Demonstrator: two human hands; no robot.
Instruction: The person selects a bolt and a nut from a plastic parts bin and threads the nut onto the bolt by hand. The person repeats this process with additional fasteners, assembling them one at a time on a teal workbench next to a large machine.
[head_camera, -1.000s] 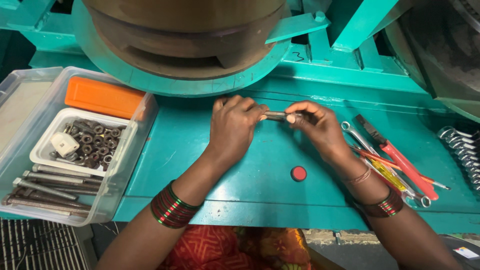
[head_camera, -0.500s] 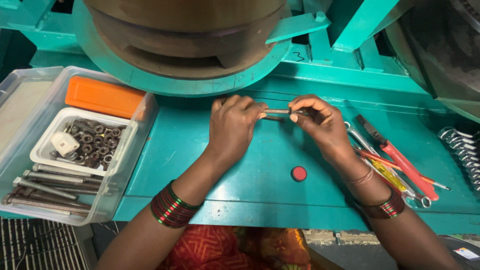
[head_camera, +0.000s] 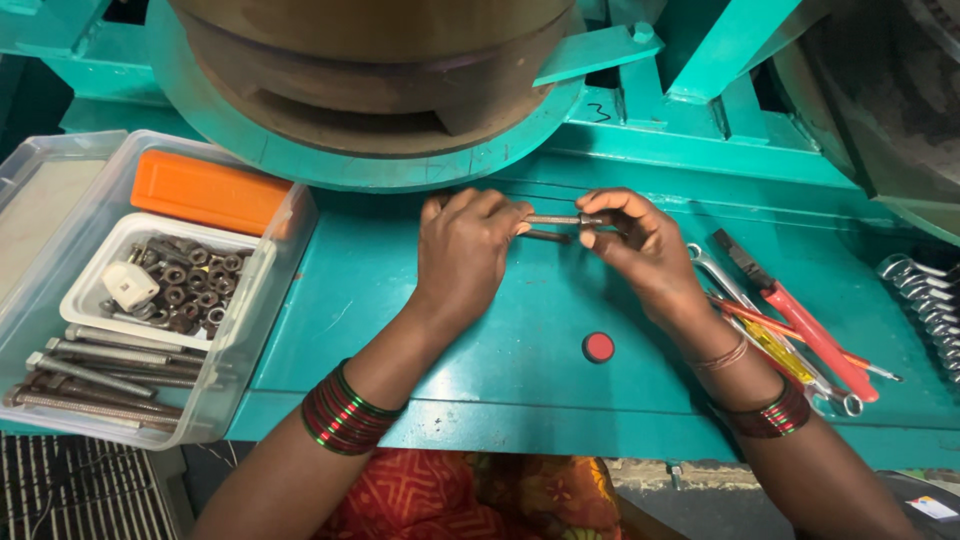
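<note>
My left hand (head_camera: 468, 250) and my right hand (head_camera: 640, 250) hold a thin metal bolt (head_camera: 556, 219) between them, just above the teal machine table (head_camera: 500, 340). The left fingers pinch one end of the bolt. The right fingertips pinch the other end, where a small nut seems to sit; it is too small to be sure. A second dark bolt (head_camera: 545, 236) lies on the table right under the held one. Both wrists wear red and green bangles.
A clear plastic bin (head_camera: 262, 290) at the left holds an orange box (head_camera: 208, 190), a white tray of nuts (head_camera: 175, 280) and long bolts (head_camera: 95, 375). A red button (head_camera: 598, 347) sits near the front. Pliers, screwdrivers and spanners (head_camera: 800, 330) lie right. A large round machine part (head_camera: 370, 90) looms behind.
My hands have drawn slightly apart, so more of the bolt shows between them. The fingers of the right hand have shifted on its end.
</note>
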